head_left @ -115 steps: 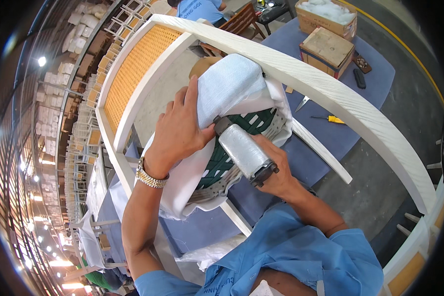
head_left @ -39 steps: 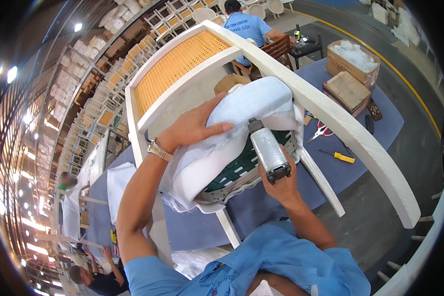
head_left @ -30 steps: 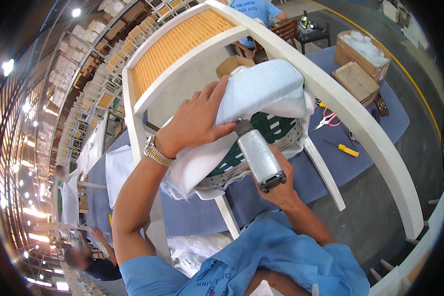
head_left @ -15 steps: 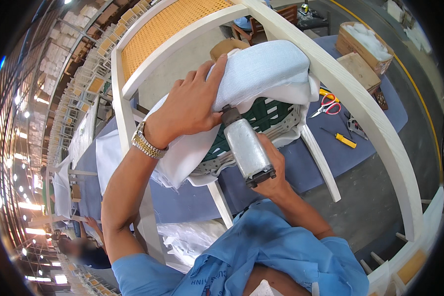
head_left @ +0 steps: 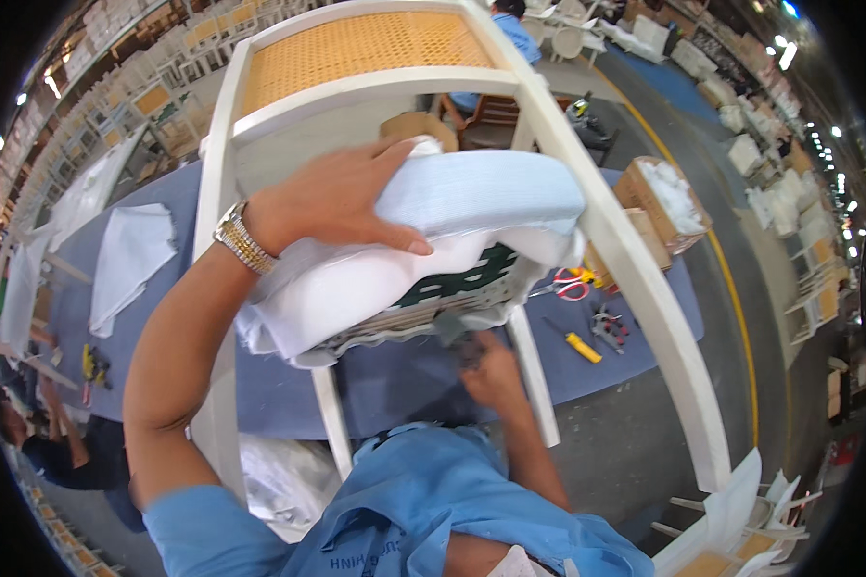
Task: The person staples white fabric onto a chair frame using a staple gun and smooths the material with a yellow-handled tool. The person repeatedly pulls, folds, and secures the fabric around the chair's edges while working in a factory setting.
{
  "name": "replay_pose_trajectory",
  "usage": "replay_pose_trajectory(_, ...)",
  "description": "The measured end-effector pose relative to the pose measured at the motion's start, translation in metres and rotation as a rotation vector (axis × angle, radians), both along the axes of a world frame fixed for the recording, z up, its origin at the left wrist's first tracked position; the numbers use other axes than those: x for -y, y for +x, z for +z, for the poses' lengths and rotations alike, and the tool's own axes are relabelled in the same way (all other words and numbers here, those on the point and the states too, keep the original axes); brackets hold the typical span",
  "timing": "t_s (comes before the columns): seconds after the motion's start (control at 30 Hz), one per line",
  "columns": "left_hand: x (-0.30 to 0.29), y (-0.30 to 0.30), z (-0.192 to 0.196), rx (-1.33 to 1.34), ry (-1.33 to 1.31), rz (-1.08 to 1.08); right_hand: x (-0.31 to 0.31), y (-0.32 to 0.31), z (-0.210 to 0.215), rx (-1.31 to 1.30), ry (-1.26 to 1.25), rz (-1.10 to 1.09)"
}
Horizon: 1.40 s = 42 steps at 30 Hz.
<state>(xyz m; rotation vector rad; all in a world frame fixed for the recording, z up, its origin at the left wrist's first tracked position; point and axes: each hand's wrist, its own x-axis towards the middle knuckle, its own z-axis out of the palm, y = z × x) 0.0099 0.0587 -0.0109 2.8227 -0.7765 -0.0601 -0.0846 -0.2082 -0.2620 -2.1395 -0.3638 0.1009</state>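
A white wooden chair [head_left: 635, 240] lies tipped on the table, its underside facing me. Its padded seat [head_left: 481, 192] is wrapped in light blue-white fabric, with white lining [head_left: 356, 288] along the rim and dark green webbing [head_left: 467, 274] showing inside. My left hand [head_left: 342, 197], a metal watch at the wrist, lies on the seat's covered edge with thumb stretched out and fingers extended, partly blurred. Below the rim, my right hand [head_left: 496, 370] grips a staple gun [head_left: 459, 337] by its handle. The gun is blurred, its head close under the lower rim; whether it touches cannot be told.
On the blue-covered table [head_left: 606, 385] at right lie red-handled scissors [head_left: 574, 284], a yellow-handled screwdriver [head_left: 582, 348] and pliers [head_left: 608, 327]. A carton with white stuffing [head_left: 664, 202] stands beyond. White cloth [head_left: 133, 260] lies left. Other people work at far left and back.
The staple gun has gone from the webbing beside my left thumb down below the seat's lower rim. My left hand stays on the fabric, thumb now further out. The view has turned.
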Motion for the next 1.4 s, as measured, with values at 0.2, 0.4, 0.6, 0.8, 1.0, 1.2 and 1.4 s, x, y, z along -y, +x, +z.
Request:
replay_pose_trajectory(0.2, -0.002, -0.002, -0.024, 0.163, 0.044, 0.097, -0.006, -0.021, -0.168, 0.099, -0.233, -0.014)
replay_pose_trajectory(0.4, -0.011, -0.016, -0.039, 0.363, 0.003, 0.166, -0.032, 0.008, -0.104, 0.048, 0.017, 0.274)
replay_pose_trajectory(0.6, -0.002, -0.017, -0.033, 0.273, -0.019, 0.219, -0.039, 0.083, 0.256, 0.549, 0.536, 0.546)
replay_pose_trajectory(0.8, 0.002, -0.033, -0.037, 0.436, 0.055, 0.284, -0.098, 0.201, 0.347, 0.084, -0.176, 0.742)
replay_pose_trajectory(1.0, 0.015, -0.035, -0.022, 0.419, 0.273, 0.286, -0.071, 0.274, 0.290, -0.248, -0.266, 0.538)
replay_pose_trajectory(1.2, 0.011, -0.038, -0.016, 0.409, 0.248, 0.303, -0.063, 0.260, 0.260, -0.280, -0.492, 0.938)
replay_pose_trajectory(1.4, 0.013, -0.028, -0.018, 0.423, 0.238, 0.228, -0.033, 0.268, 0.216, 0.020, -0.478, 1.087)
